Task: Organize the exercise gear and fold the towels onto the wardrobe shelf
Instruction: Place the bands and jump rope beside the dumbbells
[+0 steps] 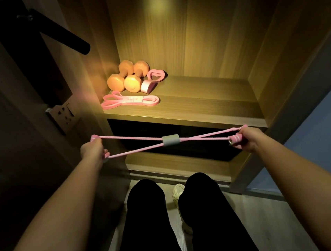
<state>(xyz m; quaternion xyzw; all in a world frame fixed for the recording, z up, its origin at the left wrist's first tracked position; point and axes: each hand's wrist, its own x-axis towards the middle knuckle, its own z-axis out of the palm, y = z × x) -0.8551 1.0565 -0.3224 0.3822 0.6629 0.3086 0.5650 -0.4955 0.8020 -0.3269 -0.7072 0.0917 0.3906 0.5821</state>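
Note:
A pink figure-eight resistance band [137,141] with a grey middle sleeve is stretched level in front of the wardrobe, below the shelf edge. My left hand [92,149] grips its left handle and my right hand [247,138] grips its right handle. On the lit wooden shelf [208,98], at the back left, lie two orange dumbbells [126,76]. Beside them are two pink heart-shaped pieces [152,79], and a flat pink loop band [130,101] with a label lies in front near the shelf edge.
A dark drawer front [181,131] sits under the shelf. A wall socket [63,117] and a dark door handle [59,32] are on the left. My legs in black trousers and a pale shoe [178,193] are on the floor below.

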